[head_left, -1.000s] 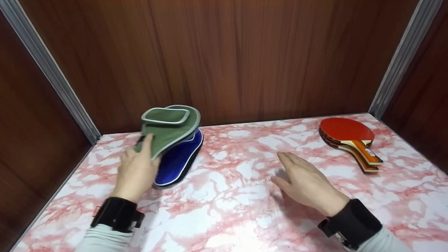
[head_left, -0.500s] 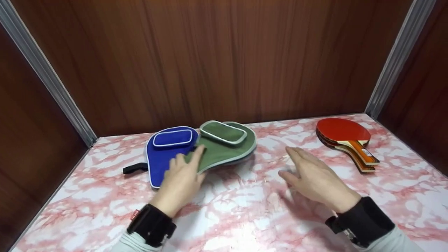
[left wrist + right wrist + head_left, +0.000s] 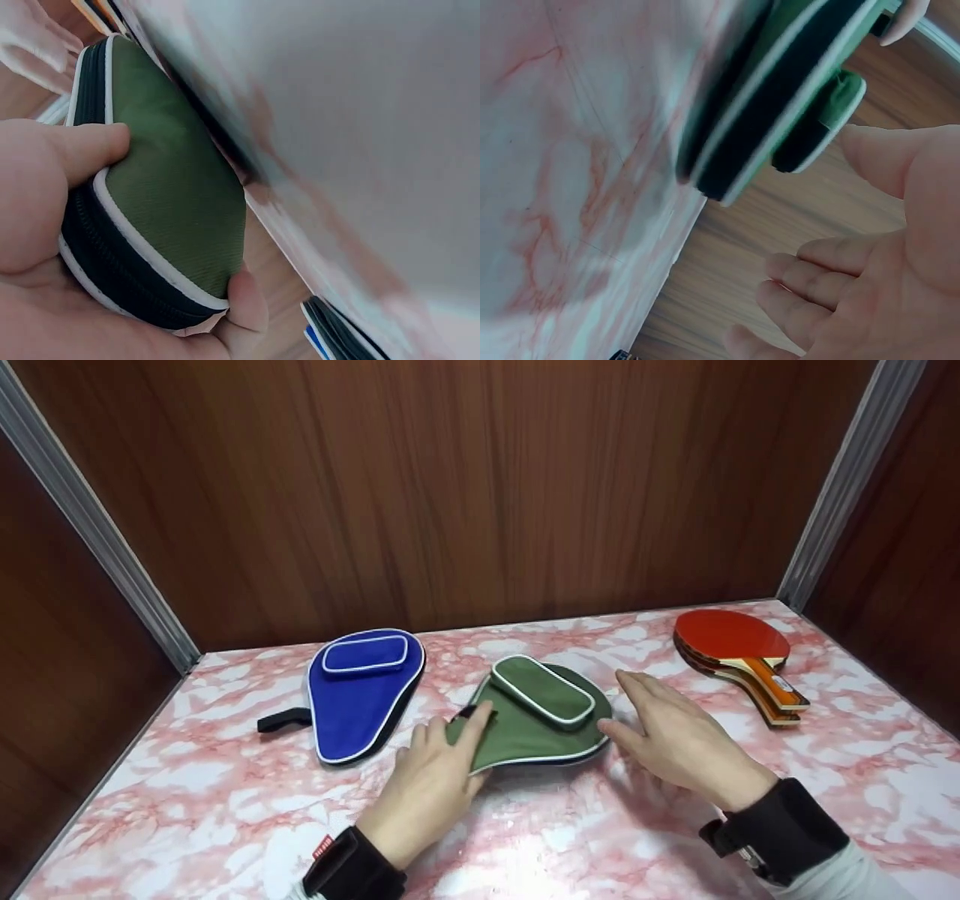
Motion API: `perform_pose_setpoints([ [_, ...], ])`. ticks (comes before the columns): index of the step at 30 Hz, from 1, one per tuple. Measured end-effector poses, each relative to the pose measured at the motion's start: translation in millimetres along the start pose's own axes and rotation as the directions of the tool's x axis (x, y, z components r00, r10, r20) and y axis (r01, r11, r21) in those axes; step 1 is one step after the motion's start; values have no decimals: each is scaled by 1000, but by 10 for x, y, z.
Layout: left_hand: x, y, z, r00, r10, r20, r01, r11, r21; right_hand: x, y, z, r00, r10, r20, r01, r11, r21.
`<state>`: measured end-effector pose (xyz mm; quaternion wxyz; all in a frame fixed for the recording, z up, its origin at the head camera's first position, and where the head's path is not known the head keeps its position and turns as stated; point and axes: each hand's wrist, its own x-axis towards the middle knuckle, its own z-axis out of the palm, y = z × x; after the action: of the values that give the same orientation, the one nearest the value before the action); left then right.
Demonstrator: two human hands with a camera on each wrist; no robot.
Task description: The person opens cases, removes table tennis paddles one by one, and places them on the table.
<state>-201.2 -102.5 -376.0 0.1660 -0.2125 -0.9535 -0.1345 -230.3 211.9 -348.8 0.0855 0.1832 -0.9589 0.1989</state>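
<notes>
The left hand (image 3: 427, 787) is gripping the narrow end of the green fabric paddle-shaped case (image 3: 536, 720), fingers (image 3: 82, 150) curled over its white-piped edge, on the pink marbled desk (image 3: 210, 810). The right hand (image 3: 679, 742) is hovering just beside the case's wide end, fingers spread and holding nothing.
</notes>
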Motion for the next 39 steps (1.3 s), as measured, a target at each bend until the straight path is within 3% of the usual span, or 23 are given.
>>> perform_pose_setpoints([
  [5,-42,81,25,999,27,21,-28,999,29,4,7,22,1000,-1,2,1,1000,-11],
  [10,-76,62,46,996,74,44,-77,995,62,15,-14,34,1000,5,18,-5,1000,-11],
  [15,-90,-4,-15,986,92,139,-101,993,54,9,-31,38,999,4,47,-4,1000,6],
  [20,-82,-154,-139,959,152,241,-137,988,-75,-3,-39,26,998,1,55,-2,1000,16],
  [25,-37,-268,-234,923,255,288,-196,956,-220,-5,-39,33,998,-22,66,22,1000,10],
  [28,-2,-249,-274,918,257,302,-182,950,-255,-1,-49,44,993,-47,110,46,999,11],
  [33,70,-64,-300,928,213,306,-156,968,-198,-12,-51,70,982,-71,175,64,997,47],
  [39,141,94,-289,922,241,303,-231,971,-66,-14,-49,100,987,-52,150,47,998,34],
])
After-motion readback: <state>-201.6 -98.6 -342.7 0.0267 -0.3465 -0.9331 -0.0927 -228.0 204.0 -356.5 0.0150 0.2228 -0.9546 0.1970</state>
